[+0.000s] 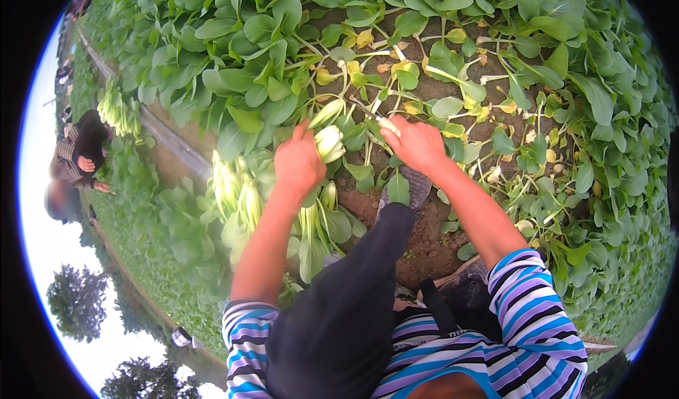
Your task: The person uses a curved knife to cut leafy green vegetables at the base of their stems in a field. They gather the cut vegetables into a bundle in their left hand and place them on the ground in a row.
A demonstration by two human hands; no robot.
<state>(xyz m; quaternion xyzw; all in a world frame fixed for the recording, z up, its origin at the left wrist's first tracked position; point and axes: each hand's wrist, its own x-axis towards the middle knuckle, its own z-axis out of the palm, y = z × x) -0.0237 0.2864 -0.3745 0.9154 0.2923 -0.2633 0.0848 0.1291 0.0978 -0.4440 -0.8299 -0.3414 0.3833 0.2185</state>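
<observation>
My left hand (299,157) is closed around a couple of cut bok choy heads (330,144), their pale green bases pointing up and to the right. In my right hand (416,141) is a small knife (389,126) with a light handle. Its thin dark blade points up and left, over low plants and cut stalks. Just right of the blade, yellowed leaves (414,107) and loose stems lie on bare brown soil. Left of my left forearm rest bunches of harvested bok choy (238,192), bases upward. More cut heads (310,221) lie between that forearm and my knee.
Dense standing bok choy (265,43) fills the bed ahead and to the right. A grey strip (172,139) runs along a soil furrow at left. Beyond it, another person (79,155) bends over the plants near a pile of cut greens (118,110). My shoe (416,184) is on the soil.
</observation>
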